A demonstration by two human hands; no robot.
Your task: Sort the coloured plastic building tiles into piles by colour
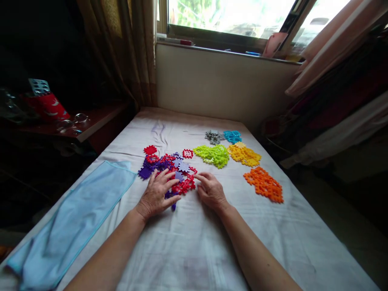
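A mixed pile of red, dark purple and lavender interlocking plastic tiles (183, 187) lies on the light bedsheet in front of me. My left hand (159, 192) rests over the near left part of the pile, fingers spread, covering some tiles. At the pile's right edge is my right hand (211, 190). Its index finger reaches out to the red pieces and the other fingers are bent, with nothing visible held. A single red tile (188, 153) sits just beyond the pile, and another red tile (150, 150) lies at its far left.
Sorted by colour to the right are lime green (214, 155), yellow (245, 155), orange (264, 184), blue (232, 136) and grey pieces (214, 138). A light blue cloth (81, 218) lies on the left. Beyond it stands a wooden table (100, 121) with glasses (81, 118).
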